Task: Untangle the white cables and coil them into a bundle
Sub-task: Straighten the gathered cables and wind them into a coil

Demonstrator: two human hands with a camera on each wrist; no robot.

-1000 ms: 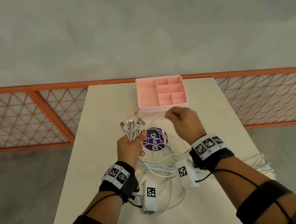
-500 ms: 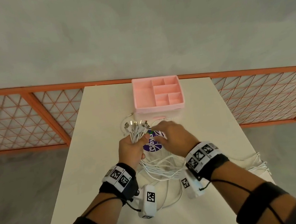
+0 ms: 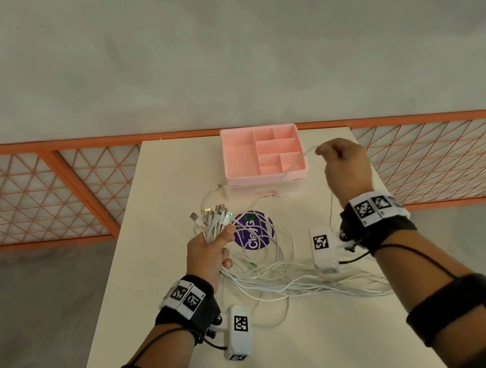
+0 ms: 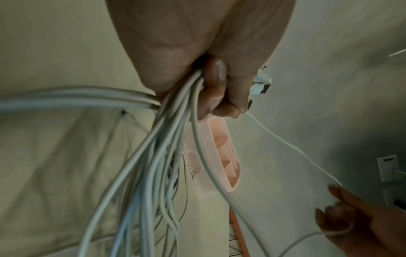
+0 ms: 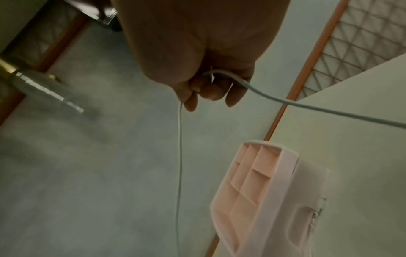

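Note:
My left hand (image 3: 211, 251) grips a bunch of white cables (image 3: 214, 224) just below their USB plugs, which fan out above the fist. The wrist view shows the fingers (image 4: 216, 90) curled round the strands (image 4: 167, 147). Loose lengths of the cables (image 3: 285, 284) sprawl in tangled loops across the table toward the right. My right hand (image 3: 340, 158) is raised beside the pink box and pinches a single white cable (image 3: 298, 161) that runs back toward the bunch. In the right wrist view that cable (image 5: 285, 101) passes between thumb and fingertips (image 5: 208, 92).
A pink organiser box (image 3: 263, 157) with several compartments stands at the far middle of the cream table (image 3: 153, 228). A round purple sticker (image 3: 253, 229) lies under the cables. An orange mesh railing (image 3: 46, 188) runs behind the table. More cable hangs off the right edge.
My right hand left the bunch near the sticker and rose up and to the right, drawing one cable out with it. The left hand kept its grip in place.

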